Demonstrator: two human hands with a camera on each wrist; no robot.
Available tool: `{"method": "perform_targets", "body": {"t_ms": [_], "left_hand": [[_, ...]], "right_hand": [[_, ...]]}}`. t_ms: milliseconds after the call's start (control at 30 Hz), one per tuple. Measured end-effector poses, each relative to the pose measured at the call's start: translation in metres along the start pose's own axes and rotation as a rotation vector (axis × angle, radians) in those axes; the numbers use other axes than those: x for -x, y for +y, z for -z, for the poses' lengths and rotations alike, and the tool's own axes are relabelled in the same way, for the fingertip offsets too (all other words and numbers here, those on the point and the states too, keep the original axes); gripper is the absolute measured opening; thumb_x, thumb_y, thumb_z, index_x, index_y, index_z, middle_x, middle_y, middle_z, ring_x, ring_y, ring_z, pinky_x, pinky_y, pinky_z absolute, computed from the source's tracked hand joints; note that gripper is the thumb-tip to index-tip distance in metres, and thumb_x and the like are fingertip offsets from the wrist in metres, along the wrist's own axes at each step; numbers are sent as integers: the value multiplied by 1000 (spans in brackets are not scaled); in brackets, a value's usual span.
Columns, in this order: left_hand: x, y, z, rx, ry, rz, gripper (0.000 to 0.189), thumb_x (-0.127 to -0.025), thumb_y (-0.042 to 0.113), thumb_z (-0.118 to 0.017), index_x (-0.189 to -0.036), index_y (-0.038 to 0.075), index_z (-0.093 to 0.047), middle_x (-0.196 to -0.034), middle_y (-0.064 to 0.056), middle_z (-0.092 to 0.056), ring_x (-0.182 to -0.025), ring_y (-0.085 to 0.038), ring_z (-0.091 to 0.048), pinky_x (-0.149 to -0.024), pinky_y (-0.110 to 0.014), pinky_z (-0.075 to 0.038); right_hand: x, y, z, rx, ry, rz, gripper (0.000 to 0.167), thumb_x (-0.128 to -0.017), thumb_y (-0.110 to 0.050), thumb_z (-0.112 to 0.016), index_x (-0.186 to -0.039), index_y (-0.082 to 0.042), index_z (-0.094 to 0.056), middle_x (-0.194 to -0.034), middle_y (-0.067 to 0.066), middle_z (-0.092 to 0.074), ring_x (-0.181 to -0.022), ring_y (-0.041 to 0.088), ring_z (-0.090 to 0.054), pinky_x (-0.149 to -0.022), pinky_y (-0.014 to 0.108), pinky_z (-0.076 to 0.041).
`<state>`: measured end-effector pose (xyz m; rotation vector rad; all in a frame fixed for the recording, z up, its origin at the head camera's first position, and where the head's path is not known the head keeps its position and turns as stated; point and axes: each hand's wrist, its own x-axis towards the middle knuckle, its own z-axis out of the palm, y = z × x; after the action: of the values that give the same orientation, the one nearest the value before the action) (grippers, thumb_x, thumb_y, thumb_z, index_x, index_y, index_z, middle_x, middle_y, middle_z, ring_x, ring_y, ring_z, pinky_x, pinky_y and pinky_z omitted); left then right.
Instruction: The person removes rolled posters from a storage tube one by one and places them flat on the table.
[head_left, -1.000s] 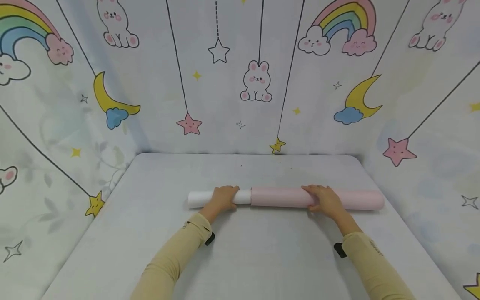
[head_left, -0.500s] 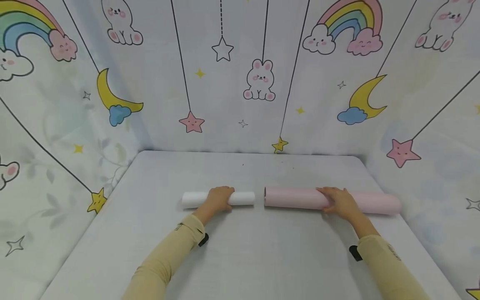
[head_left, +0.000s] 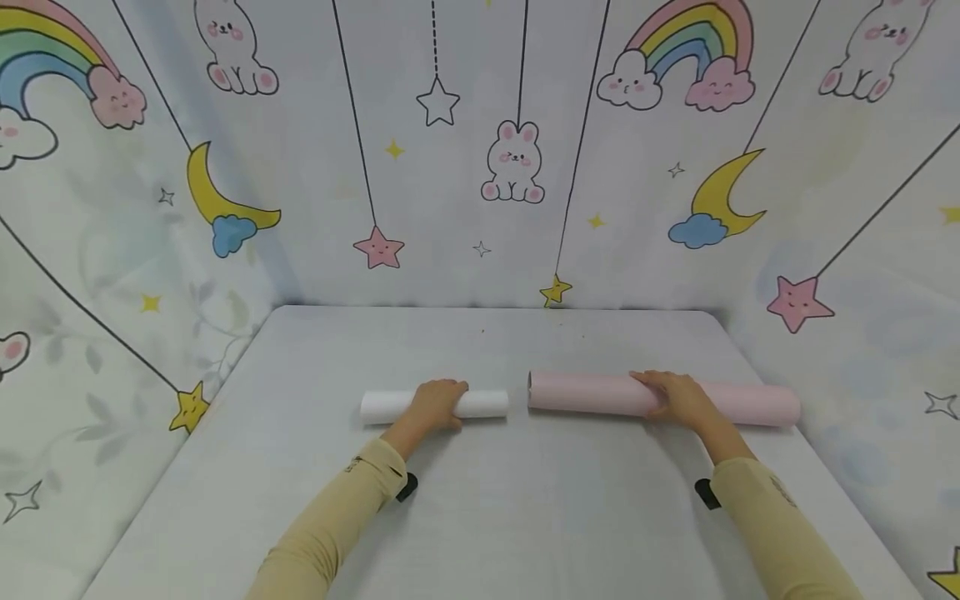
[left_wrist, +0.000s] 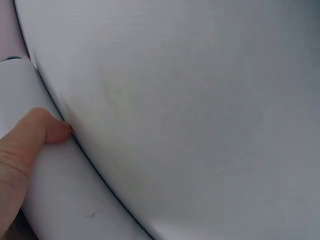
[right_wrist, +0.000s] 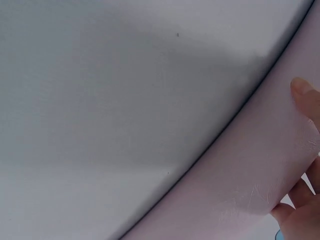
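Note:
My left hand (head_left: 435,404) grips a white tube (head_left: 482,404) near its middle, fingers over the far side. In the left wrist view the thumb presses along the white tube (left_wrist: 65,185), which bears a small dark mark. To the right lies a longer, thicker pink tube (head_left: 585,392) with its hollow end facing the white one. A short gap parts their ends. My right hand (head_left: 684,407) holds the pink tube right of its middle, thumb on the near side. Thumb and several fingers show around the pink tube (right_wrist: 240,165) in the right wrist view, where fine scratches mark its surface.
Both tubes lie lengthwise across a white table (head_left: 525,500) with rounded far corners. Cloth walls (head_left: 315,167) printed with rabbits, stars, moons and rainbows stand at the back and both sides. A few tiny dark specks show near the table's far edge.
The white tube's right end sat inside the pink tube a second ago; now they are apart. My right hand has moved right with the pink tube, my left hand slightly left with the white one.

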<state>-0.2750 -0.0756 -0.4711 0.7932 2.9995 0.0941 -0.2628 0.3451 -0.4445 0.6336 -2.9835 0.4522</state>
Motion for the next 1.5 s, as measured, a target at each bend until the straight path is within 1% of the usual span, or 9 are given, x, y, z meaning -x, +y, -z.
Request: {"method": "perform_targets", "body": {"t_ms": [233,367,567,700,833,1000,1233,1400,1500], "left_hand": [[1,3,0,-14,-20,-31,58,-68,33,-80,-115,9,-56,-108,-10,-62,-95,-27,-60,-75,-40,-49],[1,4,-2,-22,-29,-18,60,-69,34,-80,-118,9,-55,-112,-10,-61,-98,-26,-59,-77,-40,-49],[2,5,0,-25,-38,1,61,-69,34,-80,-120,9,-55,-112,-9,-60,-99,-26,-58,-78,-40,-48],[2,6,3,-25,-42,10,61,-69,33,-80,-120,9,-55,-112,-9,-61,-99,-26,-58,-80,-39,-47],[2,5,1,-24,-50,13,62,-69,33,-79,-121,9,-55,-112,-9,-61,-100,-25,-58,-81,-39,-47],[0,2,-5,-16,-50,9,61,-69,35,-79,-119,9,-56,-111,-8,-61,-98,-25,-59,-80,-40,-47],[2,3,-5,-21,-41,13,60,-70,35,-79,-119,10,-56,-111,-8,-61,-99,-25,-58,-80,-40,-47],[4,4,-3,-21,-40,5,60,-70,35,-78,-119,10,-56,-111,-8,-61,-99,-24,-58,-81,-39,-47],[5,4,-2,-8,-32,8,59,-70,34,-79,-119,10,-56,-111,-8,-61,-99,-24,-58,-80,-39,-47]], "right_hand": [[-15,3,0,-27,-37,-71,71,-68,-10,-78,-131,0,-47,-126,30,-47,-114,51,-41,-93,61,-30],[-24,4,-1,-9,-58,-101,71,-72,-8,-75,-134,2,-42,-128,34,-41,-116,54,-36,-95,62,-26],[-37,6,-3,58,-37,-121,67,-75,-3,-72,-133,5,-40,-127,41,-35,-115,57,-33,-94,64,-25],[-41,11,-3,67,-44,-157,65,-78,0,-67,-135,5,-36,-129,43,-29,-118,59,-26,-95,65,-21],[-47,15,-4,75,-50,-191,61,-81,4,-61,-136,5,-33,-131,44,-25,-121,58,-21,-96,66,-19],[-51,19,-4,127,-38,-228,59,-81,12,-53,-136,5,-32,-130,44,-25,-121,57,-23,-94,67,-22],[-54,21,-4,106,-20,-286,54,-86,17,-39,-138,5,-29,-132,44,-21,-123,56,-20,-95,66,-18],[-56,21,-5,90,-9,-328,53,-89,17,-34,-140,3,-27,-134,43,-19,-125,55,-16,-96,66,-15],[-58,20,-4,89,-1,-339,55,-88,18,-35,-140,3,-26,-134,43,-19,-124,55,-16,-96,66,-16]]}}
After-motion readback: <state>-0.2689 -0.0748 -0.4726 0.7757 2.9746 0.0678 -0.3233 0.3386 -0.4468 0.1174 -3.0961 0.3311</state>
